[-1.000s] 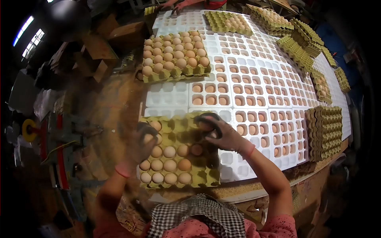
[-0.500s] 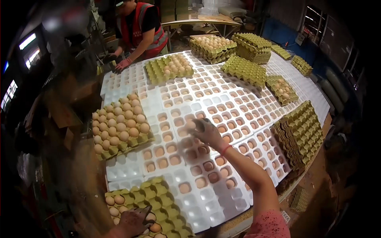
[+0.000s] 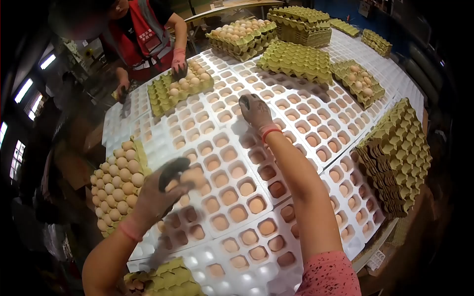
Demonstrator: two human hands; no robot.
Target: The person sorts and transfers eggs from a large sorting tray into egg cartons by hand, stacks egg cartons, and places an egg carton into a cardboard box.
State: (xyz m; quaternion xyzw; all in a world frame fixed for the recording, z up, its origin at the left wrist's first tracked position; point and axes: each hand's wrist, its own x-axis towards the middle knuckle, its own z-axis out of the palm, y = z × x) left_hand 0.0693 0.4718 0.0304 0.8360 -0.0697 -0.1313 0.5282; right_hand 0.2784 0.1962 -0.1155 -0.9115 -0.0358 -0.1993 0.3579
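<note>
My left hand (image 3: 160, 192), in a thin glove with dark fingertips, is raised over the white foam egg tray (image 3: 232, 193). Its fingers are closed round a brown egg (image 3: 193, 177), blurred by motion; a second egg seems to show near the palm. Farther out, my right hand (image 3: 256, 112) reaches down onto the foam cells with curled fingers. Whatever lies under those fingers is hidden. Brown eggs (image 3: 256, 204) sit singly in many cells around both hands. At the lower left, a yellow-green pulp tray (image 3: 173, 280) is partly cut off by the frame.
A full pulp tray of eggs (image 3: 117, 182) lies at left. Stacked pulp trays (image 3: 395, 158) stand at right, with more stacks (image 3: 301, 27) at the back. Across the table, a person in a red vest (image 3: 143, 37) has one gloved hand at a half-filled pulp tray (image 3: 163, 96).
My left hand has risen from the near pulp tray to the foam tray with an egg. My right hand has moved farther out. The other person's hand is now at a pulp tray. The view has shifted.
</note>
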